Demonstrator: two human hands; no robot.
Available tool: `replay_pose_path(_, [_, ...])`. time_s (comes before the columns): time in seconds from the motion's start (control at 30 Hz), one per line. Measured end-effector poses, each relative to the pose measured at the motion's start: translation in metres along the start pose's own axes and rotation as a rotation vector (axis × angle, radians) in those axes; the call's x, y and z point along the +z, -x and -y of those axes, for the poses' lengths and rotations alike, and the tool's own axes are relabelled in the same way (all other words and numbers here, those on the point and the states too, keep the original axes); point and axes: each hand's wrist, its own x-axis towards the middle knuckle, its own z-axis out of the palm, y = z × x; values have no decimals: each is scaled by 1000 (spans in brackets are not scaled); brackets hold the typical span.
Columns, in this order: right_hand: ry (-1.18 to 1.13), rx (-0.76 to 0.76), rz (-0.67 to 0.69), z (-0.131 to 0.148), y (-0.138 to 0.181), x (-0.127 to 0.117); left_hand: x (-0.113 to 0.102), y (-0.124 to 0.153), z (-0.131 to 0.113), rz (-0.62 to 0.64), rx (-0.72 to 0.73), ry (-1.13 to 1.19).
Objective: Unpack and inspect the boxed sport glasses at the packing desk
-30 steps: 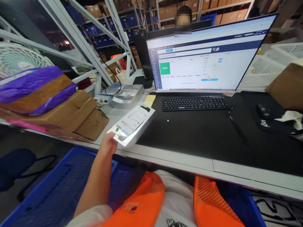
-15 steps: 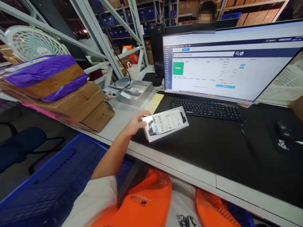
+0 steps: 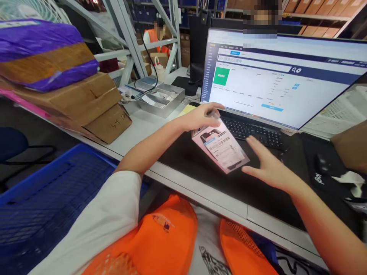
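Observation:
A flat white box with a barcode label and black print hangs tilted over the black desk mat. My left hand grips it at its upper left end, the thumb across the top face. Close to the box's lower right corner is my right hand, thumb and fingers spread and nothing in it. Behind the box, partly covered by it and my hands, lies a black keyboard.
A lit monitor stands behind the keyboard. Cardboard boxes with a purple-wrapped parcel fill the left end. Further items are a grey tray, a mouse and a blue crate below the edge. People are beyond the desk.
The box has been turned and moved rightward in my left hand, its labelled face still showing. My right hand has come into view from the right. The camera view has shifted.

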Motion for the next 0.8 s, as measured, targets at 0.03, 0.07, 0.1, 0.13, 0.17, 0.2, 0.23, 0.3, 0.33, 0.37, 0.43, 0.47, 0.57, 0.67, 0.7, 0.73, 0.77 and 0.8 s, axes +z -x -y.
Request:
replay_pose_path(0.03, [-110,21,46,3,-8,5,0,-8,-8,22,-21,58])
replay_pose_path(0.07, [-249,49,78,5,-16,10,0,-15,-15,39,-52,116])
replay_pose_path(0.1, [-395,77,85,4,-21,14,-1,-20,-20,46,-90,174])
replay_pose_path(0.13, [-522,101,57,2,-24,19,-2,-22,-21,36,-124,237])
replay_pose_path(0.17, [-610,117,-9,-2,-24,25,-3,-23,-18,8,-146,310])
replay_pose_path(0.2, [-669,127,-95,-7,-21,32,-2,-20,-12,-43,-149,392])
replay_pose_path(0.23, [-716,129,-179,-12,-17,40,2,-16,-2,-113,-139,476])
replay_pose_path(0.3, [-802,133,-292,-19,-6,62,21,-2,25,-255,-104,608])
replay_pose_path(0.33, [-837,146,-337,-21,-2,74,35,7,40,-287,-116,630])
replay_pose_path(0.37, [-859,169,-376,-21,0,85,51,15,54,-241,-162,645])
replay_pose_path(0.43, [-845,217,-414,-18,0,105,82,31,77,-125,-185,620])
replay_pose_path(0.47, [-819,224,-400,-18,-1,111,95,36,85,-136,-186,584])
replay_pose_path(0.57, [-722,223,-293,-25,1,113,109,42,102,-233,-202,539])
replay_pose_path(0.67, [-533,247,-412,-49,12,96,95,42,117,-275,-196,500])
replay_pose_path(0.7, [-441,235,-487,-58,16,88,90,42,122,-279,-169,453])
replay_pose_path(0.73, [-350,212,-555,-67,19,81,85,43,127,-284,-130,387])
replay_pose_path(0.77, [-272,190,-604,-75,21,75,81,45,132,-290,-84,304])
replay_pose_path(0.8, [-210,176,-634,-81,23,71,79,47,136,-296,-34,212])
